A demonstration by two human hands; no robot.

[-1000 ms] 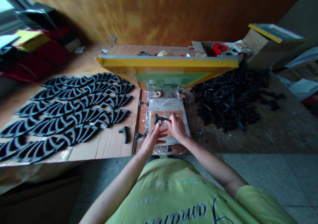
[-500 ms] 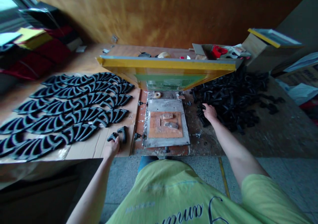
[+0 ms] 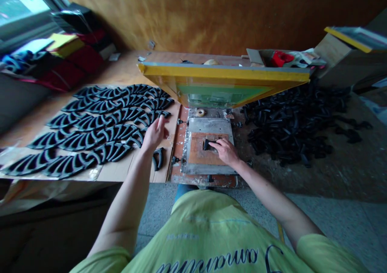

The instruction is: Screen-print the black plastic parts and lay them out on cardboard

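My right hand (image 3: 225, 151) rests on the orange pad of the metal printing plate (image 3: 209, 124), fingers closed on a black curved plastic piece (image 3: 207, 144) lying there. My left hand (image 3: 155, 133) hovers with fingers spread, holding nothing, over the right edge of the cardboard sheet (image 3: 133, 171). Just below it lie black pieces (image 3: 158, 158). Rows of black curved pieces (image 3: 102, 132) cover the cardboard to its left. The yellow-framed printing screen (image 3: 223, 81) stands tilted up above the plate.
A large heap of loose black pieces (image 3: 290, 126) lies right of the plate. A tape roll (image 3: 200, 112) sits behind the plate. Boxes and red items (image 3: 279, 58) stand at the back right, coloured stacks (image 3: 75, 51) at the back left by the window.
My right hand came back from the heap with a black piece and set it on the pad. My left hand left the pieces at the cardboard's edge and rose, fingers spread.
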